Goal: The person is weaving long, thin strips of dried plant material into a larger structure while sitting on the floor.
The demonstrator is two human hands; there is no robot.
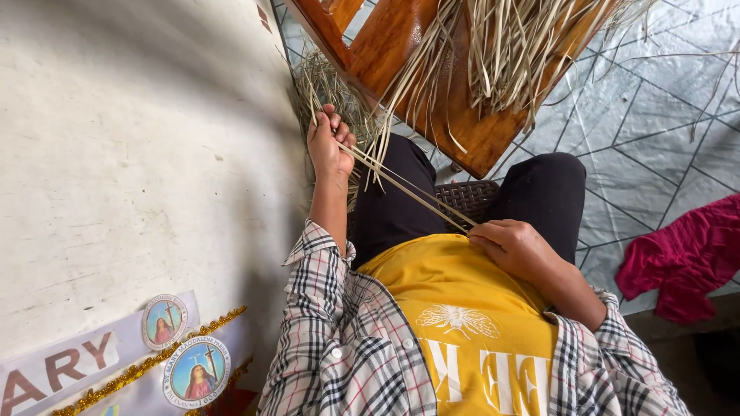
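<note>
My left hand (pixel 330 142) is closing its fingers round the far end of a few pale dried leaf strips (pixel 401 187), while my right hand (pixel 515 245) is pinching their near end against my yellow shirt (pixel 455 308). The strips are stretching taut across my lap. Beyond, a loose bundle of strips (pixel 509 46) is lying on the wooden chair (pixel 401 46), with a pink cloth (pixel 686 258) lying on the tiled floor (pixel 655 115).

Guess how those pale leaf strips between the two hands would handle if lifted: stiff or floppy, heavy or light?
The strips run taut and straight between the left hand and right hand, so probably springy under tension. The loose bundle on the wooden chair droops over its edge, so likely floppy when unsupported. Thin and dry-looking, so probably very light.
</note>
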